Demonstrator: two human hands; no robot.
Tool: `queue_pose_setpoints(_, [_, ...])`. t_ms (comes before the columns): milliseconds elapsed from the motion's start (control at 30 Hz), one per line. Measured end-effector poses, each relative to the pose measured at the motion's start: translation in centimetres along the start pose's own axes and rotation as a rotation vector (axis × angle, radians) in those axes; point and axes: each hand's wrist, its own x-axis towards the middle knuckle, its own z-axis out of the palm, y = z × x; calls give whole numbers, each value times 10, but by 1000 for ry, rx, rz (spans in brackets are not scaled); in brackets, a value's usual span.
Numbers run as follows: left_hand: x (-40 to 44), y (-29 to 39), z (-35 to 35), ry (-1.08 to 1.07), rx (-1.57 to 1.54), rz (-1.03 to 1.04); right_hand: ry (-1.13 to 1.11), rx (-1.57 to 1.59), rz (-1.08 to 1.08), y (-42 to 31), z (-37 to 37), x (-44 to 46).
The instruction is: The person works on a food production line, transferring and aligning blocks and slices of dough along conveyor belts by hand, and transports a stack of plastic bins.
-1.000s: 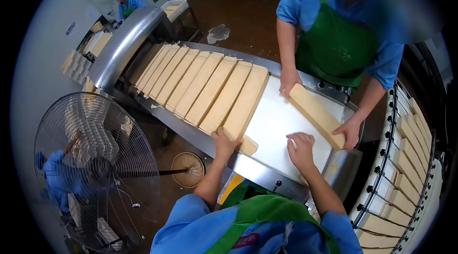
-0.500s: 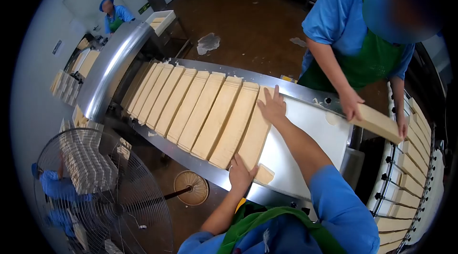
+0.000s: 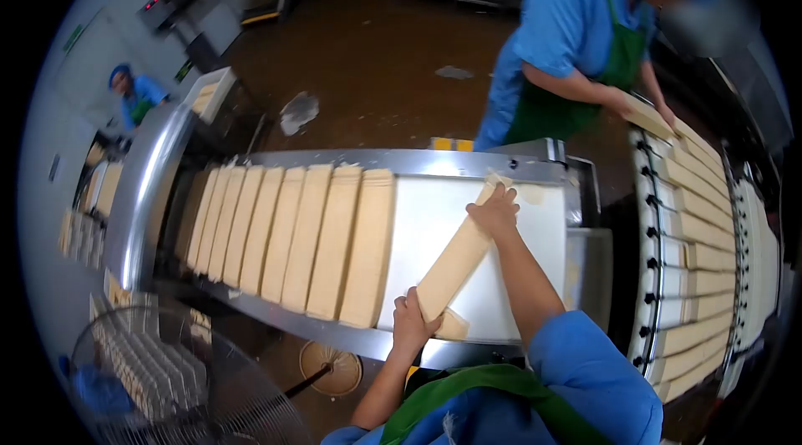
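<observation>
A: What is closest to the person?

B: The left hand (image 3: 413, 324) is grasping the near end of a long pale slab (image 3: 458, 263). The right hand (image 3: 494, 209) has hold of its far end, fingers over the top.

A: And where is that slab?

B: It slants across the white surface (image 3: 426, 228), its far end angled rightward. Whether it is lifted at all, one cannot tell. A small scrap (image 3: 454, 325) lies by its near end, beside the left hand.

A: What is to the left?

B: A row of similar slabs (image 3: 336, 236), side by side on the same bed.

A: Farther off?

B: On the right, a rack (image 3: 647, 261) carries more slabs (image 3: 710, 256); there a co-worker (image 3: 568, 48) in a green apron holds another slab (image 3: 647, 116). Past the row's left end curves a metal hood (image 3: 146, 194), and behind it is a person in blue (image 3: 138, 98).
</observation>
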Motion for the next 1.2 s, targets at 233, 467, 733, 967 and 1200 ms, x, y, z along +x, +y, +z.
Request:
queue_pose_setpoints(233, [9,76,40,-86,98,123,405,96,147,148,-6,21])
queue_pose_setpoints(467, [-11,170,98,24,-119,468,665,708,353,289,-114,-76])
queue_pose_setpoints(733, [-67,307,171,-161,-190,878,787,495,687,481,-214,-135])
queue_pose_setpoints(967, [-90,378,208,-514,-250,937,574,132,707,623,-245,-104])
queue_pose_setpoints(1200, [-95,391,245,-493,-221,918,480,191,667,665,-253,-86])
